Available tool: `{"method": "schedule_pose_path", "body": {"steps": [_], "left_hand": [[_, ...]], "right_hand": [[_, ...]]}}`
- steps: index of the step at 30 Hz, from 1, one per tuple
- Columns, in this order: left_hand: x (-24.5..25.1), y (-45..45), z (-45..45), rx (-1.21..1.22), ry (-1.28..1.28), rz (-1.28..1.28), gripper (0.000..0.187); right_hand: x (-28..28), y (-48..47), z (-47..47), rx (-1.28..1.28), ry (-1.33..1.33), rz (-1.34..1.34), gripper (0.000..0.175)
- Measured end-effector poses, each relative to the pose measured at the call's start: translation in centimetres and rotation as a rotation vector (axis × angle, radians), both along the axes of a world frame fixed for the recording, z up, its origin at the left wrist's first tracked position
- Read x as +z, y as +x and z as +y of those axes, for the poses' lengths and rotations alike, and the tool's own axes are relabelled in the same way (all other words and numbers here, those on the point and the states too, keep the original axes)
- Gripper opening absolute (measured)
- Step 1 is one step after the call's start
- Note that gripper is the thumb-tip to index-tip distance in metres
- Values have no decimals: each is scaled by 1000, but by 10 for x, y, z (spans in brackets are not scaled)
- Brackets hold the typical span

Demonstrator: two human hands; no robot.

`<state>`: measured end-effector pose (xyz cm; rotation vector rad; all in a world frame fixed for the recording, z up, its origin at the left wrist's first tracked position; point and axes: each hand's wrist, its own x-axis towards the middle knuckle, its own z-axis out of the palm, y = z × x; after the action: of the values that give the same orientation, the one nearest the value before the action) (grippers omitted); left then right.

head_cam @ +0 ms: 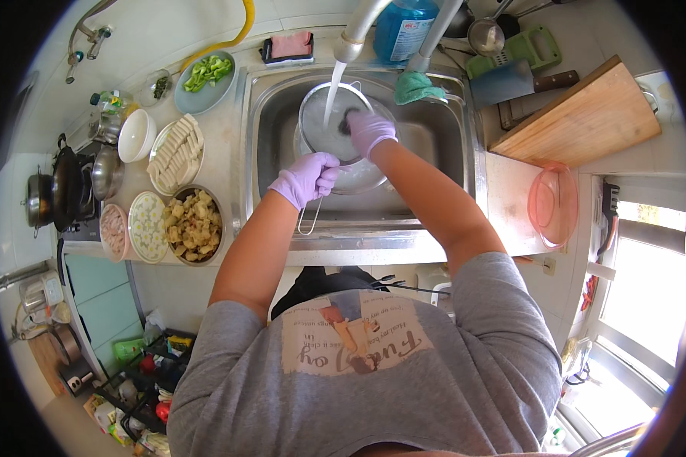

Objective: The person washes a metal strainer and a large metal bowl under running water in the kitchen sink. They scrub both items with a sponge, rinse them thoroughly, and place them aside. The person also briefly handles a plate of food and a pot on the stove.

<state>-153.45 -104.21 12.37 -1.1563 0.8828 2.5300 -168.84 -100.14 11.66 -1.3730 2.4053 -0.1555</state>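
My left hand (311, 180), in a lilac glove, is closed around the handle of a round fine-mesh strainer (320, 134); the wire loop of the handle (310, 220) sticks out below the fist. The strainer is over a bowl (369, 180) in the stainless steel sink (434, 188). Inside the strainer's rim, my right hand (373, 132), also gloved, grips a small dark scrubber-like thing (347, 122), partly hidden by the fingers. Water (334, 91) runs from the faucet (351, 43) into the mesh.
Left of the sink stand a plate of cut green peppers (207, 74), a plate of pale slices (176, 154) and a bowl of cooked chunks (193, 224). To the right are a cleaver (503, 83), a wooden cutting board (583, 120) and a pink basket (551, 205). A green cloth (416, 88) hangs at the sink's rim.
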Motion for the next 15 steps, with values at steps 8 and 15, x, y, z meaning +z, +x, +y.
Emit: {"method": "schedule_pose_path", "body": {"steps": [8,15], "left_hand": [[-9,1,-1,-36,216,103,29],[-5,-3,13,-69,216,183,25]], "right_hand": [[-12,-6,-4,-176,-379,213,17],[-8,-5,-7,236,-392,-139,17]]}}
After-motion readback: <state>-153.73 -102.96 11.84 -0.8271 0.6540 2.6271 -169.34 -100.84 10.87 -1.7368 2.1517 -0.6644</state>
